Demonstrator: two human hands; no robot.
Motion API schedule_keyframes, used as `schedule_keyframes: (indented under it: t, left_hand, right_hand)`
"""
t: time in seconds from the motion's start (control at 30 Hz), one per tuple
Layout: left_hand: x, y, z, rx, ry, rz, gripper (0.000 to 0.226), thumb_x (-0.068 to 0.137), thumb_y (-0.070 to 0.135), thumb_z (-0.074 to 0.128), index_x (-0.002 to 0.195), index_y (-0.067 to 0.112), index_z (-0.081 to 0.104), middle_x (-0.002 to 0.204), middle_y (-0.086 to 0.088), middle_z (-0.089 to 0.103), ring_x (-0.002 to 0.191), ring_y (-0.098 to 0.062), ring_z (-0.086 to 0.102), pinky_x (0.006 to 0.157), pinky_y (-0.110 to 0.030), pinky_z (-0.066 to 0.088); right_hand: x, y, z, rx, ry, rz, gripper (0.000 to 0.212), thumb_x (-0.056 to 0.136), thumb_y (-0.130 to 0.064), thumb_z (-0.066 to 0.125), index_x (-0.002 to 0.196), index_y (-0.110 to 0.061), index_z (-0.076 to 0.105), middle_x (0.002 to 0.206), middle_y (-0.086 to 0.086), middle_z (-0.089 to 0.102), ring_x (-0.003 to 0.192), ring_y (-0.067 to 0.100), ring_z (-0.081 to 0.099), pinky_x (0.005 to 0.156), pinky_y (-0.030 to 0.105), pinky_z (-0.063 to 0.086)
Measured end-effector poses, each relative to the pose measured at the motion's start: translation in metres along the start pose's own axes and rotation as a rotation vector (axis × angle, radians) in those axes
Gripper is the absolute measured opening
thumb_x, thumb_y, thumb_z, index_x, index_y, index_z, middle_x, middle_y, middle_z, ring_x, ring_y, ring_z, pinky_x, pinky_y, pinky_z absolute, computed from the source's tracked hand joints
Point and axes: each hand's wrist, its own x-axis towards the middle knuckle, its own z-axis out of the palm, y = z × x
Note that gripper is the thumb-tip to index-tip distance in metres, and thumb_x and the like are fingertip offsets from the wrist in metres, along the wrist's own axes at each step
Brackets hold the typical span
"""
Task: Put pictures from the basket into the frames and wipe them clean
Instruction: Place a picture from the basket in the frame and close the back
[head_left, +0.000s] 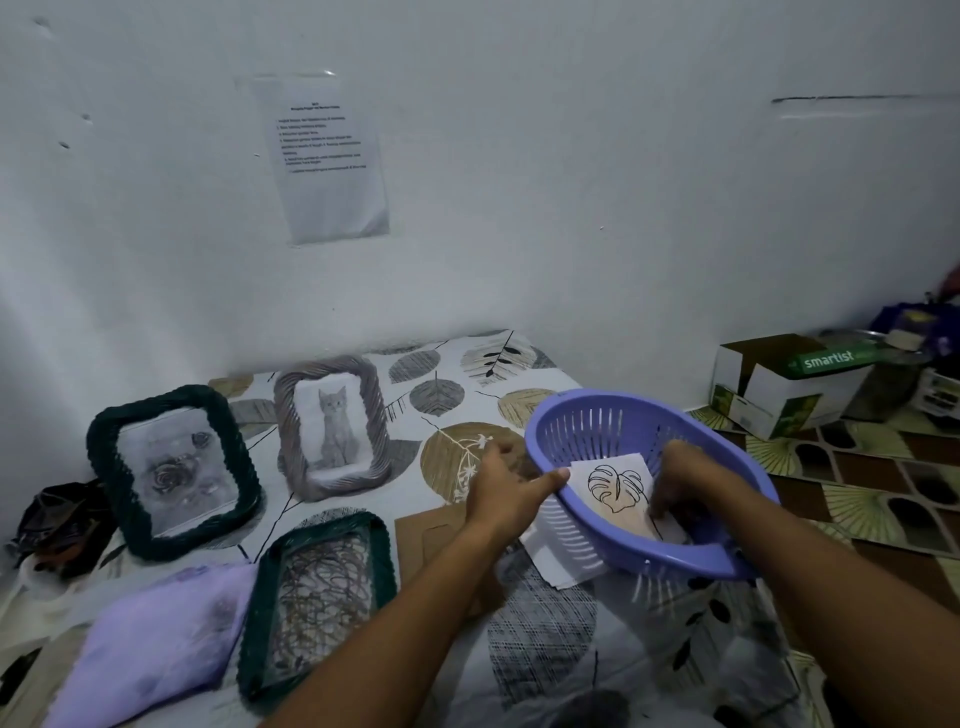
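2 hands: left (506, 491) grips basket (597, 410) rim; right fingers (662, 506) pinch leaf picture (615, 491) inside.

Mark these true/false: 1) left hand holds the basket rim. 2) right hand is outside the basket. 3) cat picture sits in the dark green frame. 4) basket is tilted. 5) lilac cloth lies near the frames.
1) True: left hand grips the rim of the purple basket.
2) False: right hand is inside it, on the leaf picture.
3) False: cat picture is in the grey twisted frame.
4) True.
5) True: lilac cloth.
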Motion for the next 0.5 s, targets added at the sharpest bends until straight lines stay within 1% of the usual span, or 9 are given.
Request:
schedule_keyframes:
  t: [0.07,0.13,0.2,0.27,0.3,0.33,0.4,0.43,0.5]
  left_hand:
    - [0.0,0.0,0.0,0.006,0.004,-0.014,0.068,0.073,0.036,0.082,0.126,0.019,0.041,0.117,-0.011,0.061,0.096,-0.026,0.062,0.085,-0.046,0.055]
    - [0.0,0.001,0.0,0.004,0.006,-0.027,0.073,0.074,0.035,0.081,0.131,0.017,0.04,0.124,-0.012,0.058,0.1,-0.028,0.062,0.085,-0.045,0.055]
    - [-0.001,0.001,0.0,0.011,0.008,-0.032,0.074,0.075,0.034,0.08,0.134,0.015,0.039,0.13,-0.01,0.054,0.103,-0.028,0.061,0.086,-0.046,0.055]
    - [0.0,0.001,0.0,0.014,0.005,-0.032,0.075,0.076,0.034,0.08,0.135,0.013,0.039,0.133,-0.01,0.052,0.103,-0.028,0.061,0.085,-0.046,0.055]
    - [0.0,0.001,0.0,0.015,0.004,-0.034,0.075,0.076,0.034,0.08,0.136,0.013,0.039,0.133,-0.01,0.052,0.103,-0.027,0.06,0.086,-0.046,0.055]
    - [-0.001,0.001,0.0,0.019,0.007,-0.037,0.075,0.076,0.035,0.079,0.135,0.013,0.039,0.132,-0.009,0.053,0.101,-0.026,0.06,0.086,-0.046,0.055]
    - [-0.002,0.001,-0.001,0.063,0.03,-0.009,0.071,0.075,0.038,0.079,0.132,0.016,0.042,0.125,-0.006,0.058,0.098,-0.023,0.061,0.086,-0.046,0.054]
    - [-0.003,0.0,0.0,0.125,0.065,0.045,0.067,0.075,0.04,0.079,0.129,0.019,0.045,0.118,-0.003,0.061,0.096,-0.021,0.061,0.084,-0.043,0.054]
    - [-0.006,0.002,0.001,0.304,0.172,0.248,0.053,0.077,0.039,0.077,0.121,0.019,0.053,0.103,0.004,0.061,0.092,-0.015,0.058,0.077,-0.034,0.052]
  right_hand:
    - [0.001,0.0,0.001,0.012,-0.019,0.024,0.034,0.073,-0.007,0.08,0.096,-0.007,0.054,0.072,0.007,0.062,0.061,0.017,0.059,0.055,0.028,0.051]
    - [0.001,0.0,0.001,0.024,-0.044,0.035,0.027,0.076,-0.004,0.077,0.088,-0.007,0.053,0.07,0.007,0.062,0.059,0.017,0.058,0.051,0.026,0.049]
    - [0.002,0.0,0.001,0.048,-0.058,0.026,0.022,0.079,-0.004,0.075,0.086,-0.006,0.054,0.073,0.007,0.061,0.062,0.018,0.059,0.055,0.026,0.05]
    - [0.003,0.0,0.0,0.082,-0.049,0.008,0.021,0.08,-0.005,0.073,0.096,-0.002,0.06,0.08,0.01,0.063,0.07,0.022,0.06,0.062,0.028,0.05]
    - [0.003,0.001,-0.001,0.14,-0.04,0.004,0.021,0.08,-0.005,0.072,0.098,0.0,0.062,0.081,0.012,0.063,0.07,0.024,0.06,0.059,0.029,0.049]
    - [0.005,0.002,-0.003,0.225,-0.038,0.006,0.018,0.08,-0.004,0.072,0.094,0.001,0.063,0.076,0.013,0.062,0.064,0.025,0.057,0.054,0.03,0.047]
    - [0.006,0.005,-0.007,0.445,-0.049,0.013,0.01,0.08,-0.004,0.069,0.078,0.0,0.06,0.063,0.013,0.054,0.049,0.022,0.046,0.045,0.025,0.037]
    - [0.005,0.007,-0.009,0.57,-0.076,0.017,0.013,0.08,-0.004,0.068,0.073,-0.002,0.058,0.06,0.012,0.05,0.047,0.02,0.041,0.046,0.024,0.032]
    - [-0.001,0.007,-0.014,0.806,-0.155,-0.005,0.009,0.081,-0.006,0.066,0.079,-0.003,0.058,0.066,0.012,0.05,0.055,0.022,0.042,0.051,0.027,0.032]
